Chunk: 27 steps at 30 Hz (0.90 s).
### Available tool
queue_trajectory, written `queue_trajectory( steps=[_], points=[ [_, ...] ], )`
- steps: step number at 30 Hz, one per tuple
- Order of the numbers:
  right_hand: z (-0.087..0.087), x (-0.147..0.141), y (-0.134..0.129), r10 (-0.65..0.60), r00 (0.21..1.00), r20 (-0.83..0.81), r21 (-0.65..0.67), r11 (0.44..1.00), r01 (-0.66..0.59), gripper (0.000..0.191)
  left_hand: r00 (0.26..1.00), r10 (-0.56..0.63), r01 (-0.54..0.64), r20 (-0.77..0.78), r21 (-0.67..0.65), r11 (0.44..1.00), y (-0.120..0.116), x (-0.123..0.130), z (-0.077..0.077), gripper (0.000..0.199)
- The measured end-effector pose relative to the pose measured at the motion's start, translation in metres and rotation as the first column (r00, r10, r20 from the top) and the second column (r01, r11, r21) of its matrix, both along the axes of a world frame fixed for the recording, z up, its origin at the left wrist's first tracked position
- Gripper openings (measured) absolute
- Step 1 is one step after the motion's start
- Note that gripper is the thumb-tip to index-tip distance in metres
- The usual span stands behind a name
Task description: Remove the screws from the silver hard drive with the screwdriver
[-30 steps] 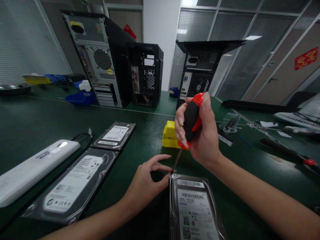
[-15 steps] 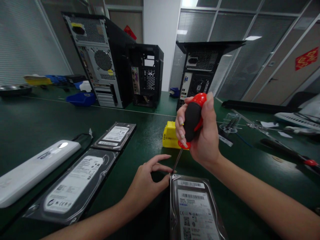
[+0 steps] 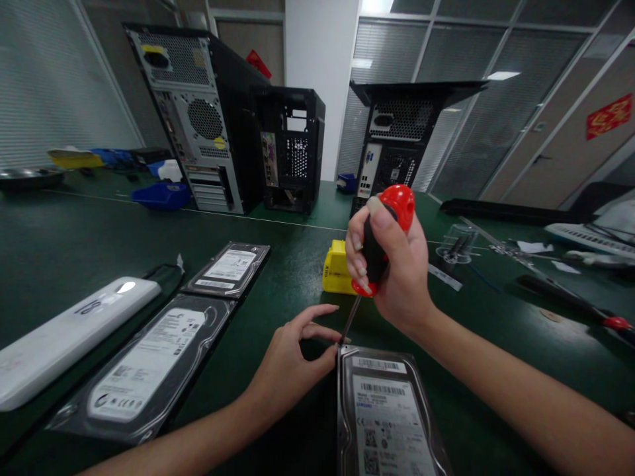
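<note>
My right hand [image 3: 391, 264] is wrapped round the red and black handle of a screwdriver [image 3: 404, 203], thumb across the handle. The shaft slants down to the far left corner of a hard drive [image 3: 391, 410], which lies label up on the green table [image 3: 278, 264]. At that same corner, my left hand [image 3: 297, 357] has its thumb and a finger pinched beside the screwdriver tip, with the other fingers stretched out. What the pinch holds, if anything, is hidden. Behind the right hand stands a yellow box [image 3: 338, 268].
Two more hard drives [image 3: 231, 268] [image 3: 153, 363] lie at the left beside a white bar-shaped device [image 3: 74, 330]. Computer cases [image 3: 233, 119] [image 3: 292, 145] [image 3: 397, 132] stand at the back. A clear cup [image 3: 456, 244], loose tools and a keyboard [image 3: 590, 238] are at the right.
My right hand has turned on the screwdriver handle, and its thumb has swung over to the left. The screwdriver tip, my left hand and the drive have stayed in place.
</note>
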State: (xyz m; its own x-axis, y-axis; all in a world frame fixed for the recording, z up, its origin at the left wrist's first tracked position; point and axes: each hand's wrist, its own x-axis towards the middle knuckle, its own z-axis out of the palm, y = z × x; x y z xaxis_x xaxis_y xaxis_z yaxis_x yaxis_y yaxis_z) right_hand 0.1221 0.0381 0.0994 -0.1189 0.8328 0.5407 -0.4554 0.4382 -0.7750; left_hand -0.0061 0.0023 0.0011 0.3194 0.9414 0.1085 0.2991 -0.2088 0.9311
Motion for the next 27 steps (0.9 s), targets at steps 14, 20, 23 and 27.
queue_trajectory(
  steps=[14, 20, 23, 27],
  points=[
    [-0.0051, -0.0031, 0.0046, -0.028, 0.999, -0.036, 0.083, 0.996, 0.031, 0.027, 1.0, 0.0, 0.0, -0.009, 0.002, 1.0, 0.0005, -0.0001, 0.0005, 0.042],
    [-0.0043, -0.0021, 0.0063, -0.004, 0.999, -0.046, 0.097, 0.995, 0.008, 0.033, 1.0, 0.0, 0.0, -0.012, -0.013, 1.0, 0.0009, 0.0002, 0.0023, 0.042],
    [-0.0025, -0.0029, 0.0052, -0.022, 0.999, -0.033, 0.073, 0.997, 0.025, 0.021, 1.0, -0.004, 0.004, -0.001, -0.017, 1.0, 0.0005, 0.0005, 0.0025, 0.042],
    [-0.0006, -0.0038, 0.0039, -0.047, 0.999, -0.003, 0.043, 0.998, 0.047, 0.024, 1.0, -0.003, 0.004, 0.01, -0.022, 1.0, 0.0002, 0.0002, 0.0019, 0.042]
  ],
)
